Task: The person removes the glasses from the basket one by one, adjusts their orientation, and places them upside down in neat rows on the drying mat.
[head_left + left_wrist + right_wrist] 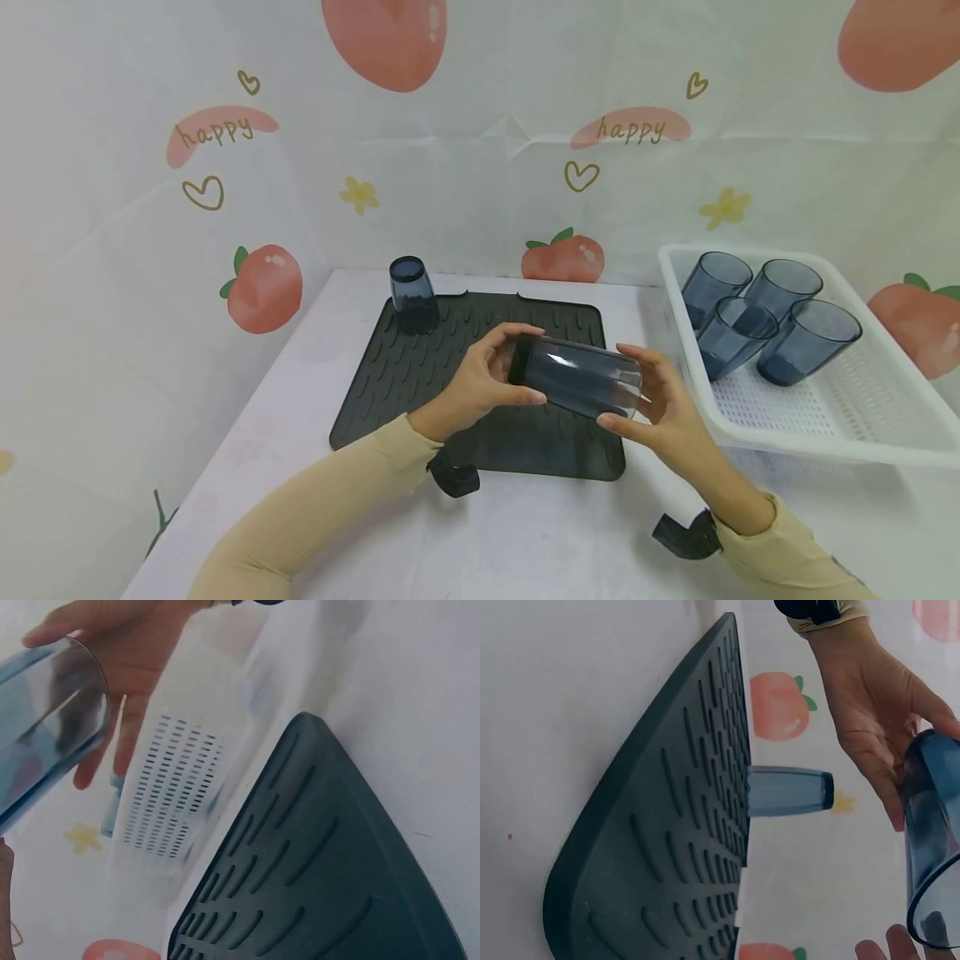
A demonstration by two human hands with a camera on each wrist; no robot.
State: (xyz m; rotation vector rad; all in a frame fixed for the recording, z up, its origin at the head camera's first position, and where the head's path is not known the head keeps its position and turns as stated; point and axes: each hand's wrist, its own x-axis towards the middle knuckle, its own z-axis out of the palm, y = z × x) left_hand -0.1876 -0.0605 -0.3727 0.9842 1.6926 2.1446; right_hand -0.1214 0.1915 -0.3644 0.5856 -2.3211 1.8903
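Two-handed, grips glass (pixel 577 377) (base in left hand (pixel 482 379), rim in right hand (pixel 667 410)) but, with slick walls, risks dropping it.

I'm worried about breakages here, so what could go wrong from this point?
The held glass could slip: it lies sideways above the dark mat, the left grip at its base and the right grip near its rim. The upside-down glass stands near the mat's far left corner, where a bump might topple it. The four glasses in the white basket sit close together and might knock.
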